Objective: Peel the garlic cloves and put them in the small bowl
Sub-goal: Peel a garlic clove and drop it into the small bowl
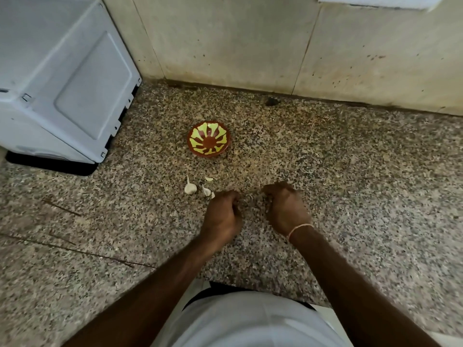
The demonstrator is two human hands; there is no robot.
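Between the two hands, low over the speckled bench [350,171], something small and pale is being worked, most likely a garlic clove [248,198]; it is blurred and mostly hidden, so its state cannot be made out. The left hand [221,214] is curled with its fingers turned inward toward that spot, and the right hand [286,207] is curled likewise, a thin band seen at its wrist. Both grips appear closed round the same small thing, though exactly what each finger pinches cannot be told.

Just beyond the left hand, three unpeeled cloves [190,187] are lying loose on the bench, one of them almost touching the knuckles, and a small scrap of pale skin [209,179] is lying a little further out. Further still, near the wall, the small bowl [209,139] is set upright, red-brown with a yellow-green pattern; nothing is seen inside it. A white appliance [62,78] is standing well apart at the left.

The peeling of a first clove is judged to be in hand, with the task barely begun. Next, the skin is to be stripped fully away, and the bare clove carried forward past the loose cloves and dropped into the bowl.
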